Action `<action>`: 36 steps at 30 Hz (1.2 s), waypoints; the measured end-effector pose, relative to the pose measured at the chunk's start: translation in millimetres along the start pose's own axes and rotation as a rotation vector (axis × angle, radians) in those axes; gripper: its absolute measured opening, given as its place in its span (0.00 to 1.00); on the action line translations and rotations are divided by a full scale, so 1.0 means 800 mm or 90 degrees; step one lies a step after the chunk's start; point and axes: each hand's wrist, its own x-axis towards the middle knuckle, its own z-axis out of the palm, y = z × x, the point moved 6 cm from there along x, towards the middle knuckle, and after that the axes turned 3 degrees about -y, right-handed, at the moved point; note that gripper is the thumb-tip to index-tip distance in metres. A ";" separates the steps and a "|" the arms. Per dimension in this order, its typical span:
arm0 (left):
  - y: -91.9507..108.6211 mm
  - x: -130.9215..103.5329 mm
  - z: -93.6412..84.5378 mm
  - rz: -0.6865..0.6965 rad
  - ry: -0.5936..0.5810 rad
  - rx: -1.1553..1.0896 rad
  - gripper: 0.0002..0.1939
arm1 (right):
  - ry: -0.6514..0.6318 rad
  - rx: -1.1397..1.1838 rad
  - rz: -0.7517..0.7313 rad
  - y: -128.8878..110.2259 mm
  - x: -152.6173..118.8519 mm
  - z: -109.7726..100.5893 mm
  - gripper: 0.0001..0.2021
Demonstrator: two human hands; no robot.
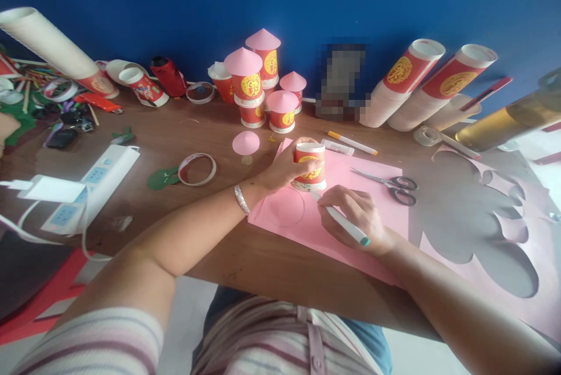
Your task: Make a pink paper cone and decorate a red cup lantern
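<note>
My left hand (pixel 287 166) is wrapped round a red paper cup (pixel 314 156) with a yellow emblem and a white rim, held upright over pink paper sheets (pixel 363 188). Green marks show on the white band at the cup's lower end. My right hand (pixel 350 217) grips a white marker (pixel 348 226) with a green end cap, its tip close to that band. A circle is drawn on the pink sheet just left of the marker. Black-handled scissors (pixel 401 185) lie on the paper to the right.
Cups with pink cone tops (pixel 249 65) stand at the back. Leaning cup stacks (pixel 414 65) are at the back right. A power strip (pixel 94 185) lies on the left, a paper ring (pixel 197 169) nearer the middle. Cut pink scraps (pixel 517 229) spread over the right side.
</note>
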 end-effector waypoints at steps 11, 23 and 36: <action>0.002 0.000 -0.001 0.004 0.010 0.030 0.17 | 0.018 0.003 -0.028 -0.006 0.002 -0.005 0.10; -0.003 0.001 0.000 -0.015 0.002 -0.006 0.21 | 0.003 -0.014 -0.035 -0.006 0.003 -0.004 0.11; -0.002 0.000 0.001 0.001 -0.010 0.009 0.20 | -0.001 -0.007 -0.028 -0.004 0.001 -0.002 0.10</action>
